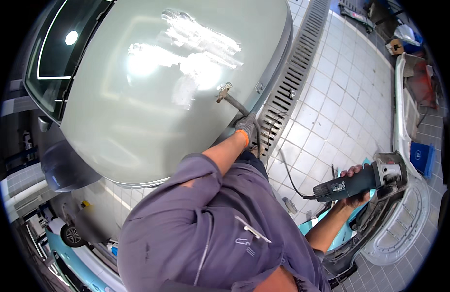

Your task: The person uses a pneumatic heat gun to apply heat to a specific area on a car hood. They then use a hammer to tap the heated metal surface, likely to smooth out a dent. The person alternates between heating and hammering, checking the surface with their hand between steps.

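My left hand [245,125], in a grey knit glove with an orange cuff, is closed around a dark tool with a brass-coloured clamp-like head [224,93]; its exact kind is unclear. The head lies over the front edge of a pale grey-green car hood [137,102], and I cannot tell whether they touch. Bright bare patches [200,39] show on the hood. Bare, my right hand [357,199] grips a dark angle grinder [346,186] from below, fingers wrapped over its body. The grinder's guard end points right, above removed car panels.
A black cord [292,182] trails from the grinder towards the car's front. A slotted floor drain [289,87] runs alongside the car over white tiles [327,107]. At right lie a silver body panel [405,224] and a blue box [422,158]. Another car [79,258] stands at lower left.
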Available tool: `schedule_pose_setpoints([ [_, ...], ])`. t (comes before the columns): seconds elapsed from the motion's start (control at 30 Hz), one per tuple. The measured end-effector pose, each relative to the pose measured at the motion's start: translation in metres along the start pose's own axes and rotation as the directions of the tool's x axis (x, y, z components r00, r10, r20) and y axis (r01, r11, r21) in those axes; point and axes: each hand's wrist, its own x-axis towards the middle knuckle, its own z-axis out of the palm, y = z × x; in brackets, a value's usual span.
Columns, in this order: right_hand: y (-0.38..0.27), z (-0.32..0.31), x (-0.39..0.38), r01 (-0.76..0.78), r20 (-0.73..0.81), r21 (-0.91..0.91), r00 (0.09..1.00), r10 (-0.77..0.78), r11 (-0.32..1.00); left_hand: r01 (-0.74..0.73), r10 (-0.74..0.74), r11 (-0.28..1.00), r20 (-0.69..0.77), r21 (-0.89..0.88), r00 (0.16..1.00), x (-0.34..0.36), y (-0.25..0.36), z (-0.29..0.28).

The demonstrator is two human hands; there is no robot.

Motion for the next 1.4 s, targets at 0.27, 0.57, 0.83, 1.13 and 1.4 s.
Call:
schedule_pose_setpoints([
  [0.27, -0.022, 0.023, -0.067, 0.026, 0.039, 0.074, 0.999, -0.029, 0.997, -0.193, 0.193, 0.981, -0.056, 0.015, 0.98, 0.009, 0.011, -0.015],
  [0.57, -0.035, 0.013, -0.12, -0.009, -0.175, -0.046, 0.985, 0.0, 0.999, -0.504, 0.388, 0.827, 0.395, 0.25, 0.833, -0.053, 0.0, -0.133],
  [0.83, -0.002, 0.078, -0.1, 0.168, -0.294, -0.152, 0.933, -0.207, 0.974, -0.594, 0.041, 0.386, 0.63, 0.706, 0.775, -0.097, 0.032, 0.11],
  [1.13, 0.012, 0.022, -0.068, -0.006, 0.171, 0.347, 0.984, -0.057, 0.938, -0.647, -0.282, 0.605, 0.885, 0.463, 0.37, -0.17, 0.016, 0.091],
  [1.4, 0.057, 0.052, 0.024, -0.081, -0.05, -0.287, 0.996, 0.069, 0.954, -0.59, 0.185, 0.767, 0.793, 0.252, 0.58, -0.165, 0.004, -0.004],
])
